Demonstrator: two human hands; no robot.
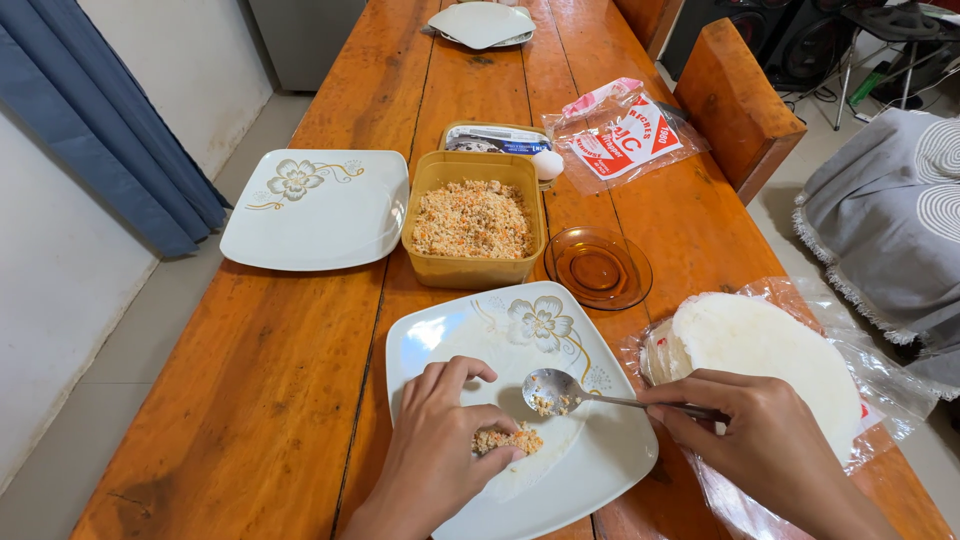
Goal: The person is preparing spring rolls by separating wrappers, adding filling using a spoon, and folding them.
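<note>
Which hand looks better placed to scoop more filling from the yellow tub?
Probably the right hand: it holds the spoon, and the tub of filling lies beyond the plate. The left hand is pressing filling on the wrapper.

One head-worn camera looks steeply down, close over the wooden table [250,400].

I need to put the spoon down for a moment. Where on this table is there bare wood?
Bare wood runs along the table's left edge, below the empty flowered plate and left of the near plate. More lies between the yellow tub and the far plate. The right side is crowded: amber saucer, wrapper stack.
</note>
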